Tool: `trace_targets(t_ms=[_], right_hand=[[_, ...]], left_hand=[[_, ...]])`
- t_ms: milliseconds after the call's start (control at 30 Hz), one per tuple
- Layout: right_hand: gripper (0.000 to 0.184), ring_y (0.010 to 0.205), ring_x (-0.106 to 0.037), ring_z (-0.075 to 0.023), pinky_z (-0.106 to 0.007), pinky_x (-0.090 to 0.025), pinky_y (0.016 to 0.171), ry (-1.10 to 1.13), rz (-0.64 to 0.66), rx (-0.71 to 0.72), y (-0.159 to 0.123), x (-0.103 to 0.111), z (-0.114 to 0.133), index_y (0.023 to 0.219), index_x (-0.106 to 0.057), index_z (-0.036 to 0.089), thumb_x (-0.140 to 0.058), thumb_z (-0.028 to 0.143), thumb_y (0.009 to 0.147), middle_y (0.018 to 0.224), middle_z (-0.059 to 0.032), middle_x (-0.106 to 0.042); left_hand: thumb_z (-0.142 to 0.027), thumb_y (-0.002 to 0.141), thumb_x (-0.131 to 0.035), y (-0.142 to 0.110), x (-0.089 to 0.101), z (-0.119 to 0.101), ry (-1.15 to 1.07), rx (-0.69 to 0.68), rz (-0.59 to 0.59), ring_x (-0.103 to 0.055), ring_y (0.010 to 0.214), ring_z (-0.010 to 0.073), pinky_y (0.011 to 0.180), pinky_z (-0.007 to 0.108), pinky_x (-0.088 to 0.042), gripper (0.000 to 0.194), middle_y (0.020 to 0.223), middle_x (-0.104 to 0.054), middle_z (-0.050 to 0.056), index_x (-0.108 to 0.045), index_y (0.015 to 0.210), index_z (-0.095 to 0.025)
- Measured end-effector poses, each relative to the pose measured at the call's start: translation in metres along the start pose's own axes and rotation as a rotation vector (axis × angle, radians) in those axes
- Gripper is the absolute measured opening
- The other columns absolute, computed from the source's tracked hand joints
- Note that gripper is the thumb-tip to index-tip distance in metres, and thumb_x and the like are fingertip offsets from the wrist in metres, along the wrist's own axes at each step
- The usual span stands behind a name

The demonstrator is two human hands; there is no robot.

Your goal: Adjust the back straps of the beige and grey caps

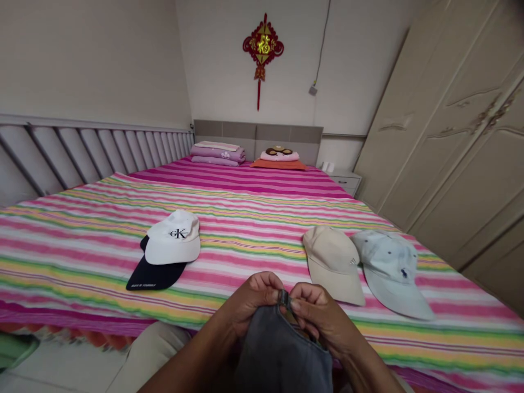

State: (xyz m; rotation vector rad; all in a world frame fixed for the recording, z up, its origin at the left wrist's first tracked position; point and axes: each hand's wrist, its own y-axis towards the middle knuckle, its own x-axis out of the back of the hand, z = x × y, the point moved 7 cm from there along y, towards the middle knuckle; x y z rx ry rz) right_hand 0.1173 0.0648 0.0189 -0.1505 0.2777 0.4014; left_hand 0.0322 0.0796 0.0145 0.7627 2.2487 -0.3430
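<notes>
A dark grey cap [282,349] is held up at the bed's near edge, its back opening and strap buckle [284,297] uppermost. My left hand [260,295] pinches the cap beside the buckle. On the other side, my right hand [315,311] grips the strap end with thumb and fingers; part of the cap's edge is hidden behind it. To the right lie a beige cap [331,256] and a pale blue cap [387,267], side by side and touching. Over to the left, a white cap [174,243] rests on a navy cap [158,273], whose brim sticks out below.
A striped sheet [245,234] covers the bed. Folded purple bedding [219,154] and a pink and orange pillow stack [280,158] sit by the headboard [229,131]. A railing [94,155] runs along the left; a wardrobe [442,131] and nightstand [346,181] stand at right.
</notes>
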Motion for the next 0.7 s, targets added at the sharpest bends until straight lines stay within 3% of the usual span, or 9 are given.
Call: trace_targets(t_ms=[167, 267, 333, 433, 700], right_hand=[[0.028, 0.031, -0.025, 0.0008, -0.015, -0.013, 0.033, 0.058, -0.052, 0.04, -0.002, -0.002, 0.003, 0.061, -0.056, 0.012, -0.069, 0.036, 0.065, 0.043, 0.0048, -0.051], [0.024, 0.036, -0.033, -0.0025, -0.015, -0.022, 0.037, 0.072, -0.084, 0.055, -0.005, -0.002, 0.006, 0.07, -0.062, 0.011, -0.069, 0.035, 0.066, 0.042, 0.0048, -0.048], [0.026, 0.04, -0.04, -0.0045, -0.016, -0.028, 0.039, 0.086, -0.077, 0.051, -0.006, -0.003, 0.007, 0.078, -0.062, 0.013, -0.071, 0.032, 0.063, 0.051, 0.0022, -0.055], [0.029, 0.042, -0.045, -0.0049, -0.017, -0.032, 0.041, 0.118, -0.061, 0.066, -0.006, -0.007, 0.009, 0.081, -0.058, 0.016, -0.074, 0.028, 0.06, 0.062, 0.0013, -0.059], [0.027, 0.045, -0.047, -0.0059, -0.018, -0.034, 0.045, 0.061, -0.097, 0.078, -0.004, -0.007, 0.004, 0.076, -0.052, 0.017, -0.072, 0.03, 0.062, 0.058, 0.0047, -0.054]], left_hand=[[-0.015, 0.053, -0.076, -0.002, 0.004, -0.003, 0.085, -0.018, -0.083, -0.06, 0.047, 0.0105, 0.047, 0.017, -0.045, 0.022, 0.056, -0.066, 0.005, -0.06, 0.067, -0.01], [-0.016, 0.054, -0.075, -0.003, 0.007, -0.007, 0.089, -0.056, -0.107, -0.059, 0.047, 0.0105, 0.047, 0.017, -0.045, 0.021, 0.055, -0.066, 0.005, -0.06, 0.067, -0.01], [-0.017, 0.053, -0.076, -0.004, 0.008, -0.008, 0.076, -0.067, -0.111, -0.059, 0.048, 0.0106, 0.046, 0.017, -0.044, 0.022, 0.055, -0.065, 0.004, -0.06, 0.067, -0.011], [-0.016, 0.052, -0.076, -0.005, 0.01, -0.006, 0.083, -0.037, -0.109, -0.059, 0.048, 0.0107, 0.048, 0.018, -0.044, 0.023, 0.055, -0.065, 0.004, -0.06, 0.068, -0.011], [-0.017, 0.053, -0.076, -0.009, 0.012, -0.001, 0.088, 0.024, -0.005, -0.059, 0.049, 0.0104, 0.049, 0.018, -0.043, 0.024, 0.06, -0.065, 0.004, -0.06, 0.07, -0.01]])
